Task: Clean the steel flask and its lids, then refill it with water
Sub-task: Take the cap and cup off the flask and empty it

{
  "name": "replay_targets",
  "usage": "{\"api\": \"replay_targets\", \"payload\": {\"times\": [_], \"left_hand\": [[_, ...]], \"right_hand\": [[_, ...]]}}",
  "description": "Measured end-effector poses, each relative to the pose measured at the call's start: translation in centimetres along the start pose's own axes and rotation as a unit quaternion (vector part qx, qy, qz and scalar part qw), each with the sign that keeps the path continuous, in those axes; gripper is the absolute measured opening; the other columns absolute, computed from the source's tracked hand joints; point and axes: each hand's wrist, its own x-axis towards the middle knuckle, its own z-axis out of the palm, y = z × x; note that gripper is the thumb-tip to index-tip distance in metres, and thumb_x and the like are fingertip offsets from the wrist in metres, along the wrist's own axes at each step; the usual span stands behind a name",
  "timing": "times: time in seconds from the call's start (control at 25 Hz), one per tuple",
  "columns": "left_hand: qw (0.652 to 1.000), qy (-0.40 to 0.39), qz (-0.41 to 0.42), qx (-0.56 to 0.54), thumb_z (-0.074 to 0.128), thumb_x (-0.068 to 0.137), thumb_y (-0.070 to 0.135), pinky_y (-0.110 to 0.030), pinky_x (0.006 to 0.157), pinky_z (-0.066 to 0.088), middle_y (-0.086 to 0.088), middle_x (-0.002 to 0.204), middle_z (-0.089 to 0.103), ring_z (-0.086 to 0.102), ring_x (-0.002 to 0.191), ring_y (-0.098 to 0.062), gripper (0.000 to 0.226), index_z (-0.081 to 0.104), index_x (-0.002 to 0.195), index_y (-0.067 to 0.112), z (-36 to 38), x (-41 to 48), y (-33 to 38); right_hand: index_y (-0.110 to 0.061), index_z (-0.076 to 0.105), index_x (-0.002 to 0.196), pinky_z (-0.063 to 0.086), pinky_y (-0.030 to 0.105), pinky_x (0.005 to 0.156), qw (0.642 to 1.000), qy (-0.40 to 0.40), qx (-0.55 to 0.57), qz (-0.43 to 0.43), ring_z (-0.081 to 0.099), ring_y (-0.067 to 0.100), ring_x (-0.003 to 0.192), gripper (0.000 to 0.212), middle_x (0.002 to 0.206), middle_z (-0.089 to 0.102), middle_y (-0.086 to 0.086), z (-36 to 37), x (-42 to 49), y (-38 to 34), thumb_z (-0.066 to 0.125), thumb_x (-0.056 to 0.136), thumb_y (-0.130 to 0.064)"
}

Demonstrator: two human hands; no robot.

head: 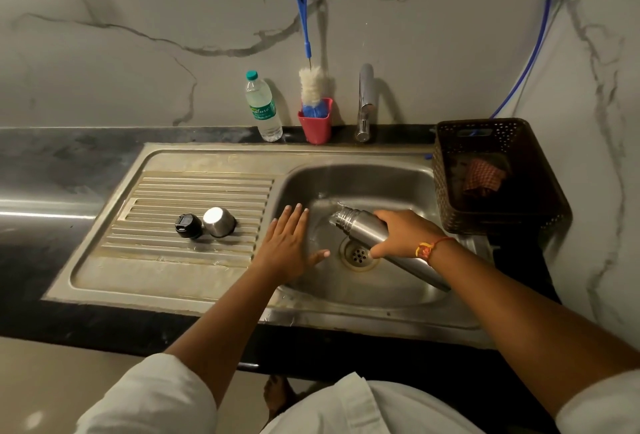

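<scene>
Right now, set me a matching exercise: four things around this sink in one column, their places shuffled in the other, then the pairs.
1. steel flask
2. black lid
3. bottle brush
4. checked cloth

A. inside the dark basket
B. on the ribbed drainboard
C. held by the right hand over the sink bowl
D. standing in the red cup

Pairs: 1-C, 2-B, 3-D, 4-A.

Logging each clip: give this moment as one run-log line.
right hand grips steel flask tilted over sink | left hand open, empty | black lid, steel cap on drainboard
</scene>
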Motion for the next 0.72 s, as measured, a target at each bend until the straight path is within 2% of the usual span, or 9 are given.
{"api": "replay_targets", "payload": {"times": [0.24,0.4,0.72], "left_hand": [[1.0,0.0,0.007,0.003,0.015,0.085,0.084,-0.04,0.123,-0.011,-0.004,0.169,-0.018,-0.031,0.145,-0.016,0.106,-0.012,0.161,0.016,-0.01,0.16,-0.01],[1.0,0.0,0.007,0.001,0.007,0.079,0.088,-0.04,0.123,-0.011,-0.003,0.169,-0.018,-0.031,0.145,-0.015,0.111,-0.012,0.161,0.016,0.17,0.22,0.01],[1.0,-0.003,0.011,0.003,0.006,0.077,0.087,-0.037,0.119,-0.014,-0.004,0.169,-0.017,-0.031,0.144,-0.015,0.112,-0.011,0.161,0.016,0.0,-0.06,-0.17]], "right_hand": [[-0.031,0.057,0.115,0.057,0.033,0.069,1.0,0.007,-0.009,-0.004,0.061,0.013,0.082,0.068,0.097,0.064,-0.008,-0.26,-0.1,-0.52,0.073,0.053,-0.055],[-0.03,0.057,0.114,0.058,0.035,0.071,1.0,0.004,-0.016,-0.01,0.061,0.013,0.082,0.068,0.097,0.064,-0.007,-0.26,-0.19,-0.76,0.071,0.053,-0.056],[-0.029,0.058,0.108,0.056,0.032,0.068,0.999,0.004,-0.037,-0.022,0.06,0.012,0.08,0.059,0.094,0.062,-0.007,-0.51,-0.37,-0.64,0.074,0.057,-0.054]]}}
